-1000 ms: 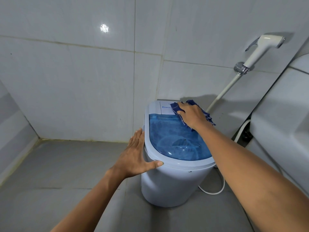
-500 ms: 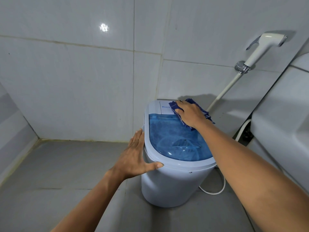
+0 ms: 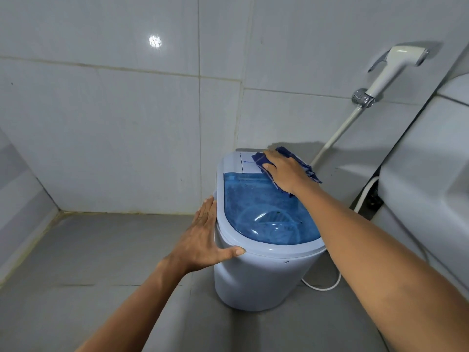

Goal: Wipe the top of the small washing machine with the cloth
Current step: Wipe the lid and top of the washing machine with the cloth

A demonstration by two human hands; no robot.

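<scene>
We note the right hand [image 3: 284, 171] has slid the cloth [image 3: 299, 163] slightly further back, pressing it with flat fingers on the washing machine [image 3: 253, 275] top's far right corner, its long axis across the lid. The left hand [image 3: 203, 240], open, steadies the left edge.

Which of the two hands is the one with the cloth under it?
The right hand, at the far end of the washing machine, presses the dark blue cloth. The left hand lies bare against its side.

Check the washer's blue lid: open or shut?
Shut. The blue lid lies flat inside the washing machine top rim, right hand pressing the cloth across its far edge.
</scene>
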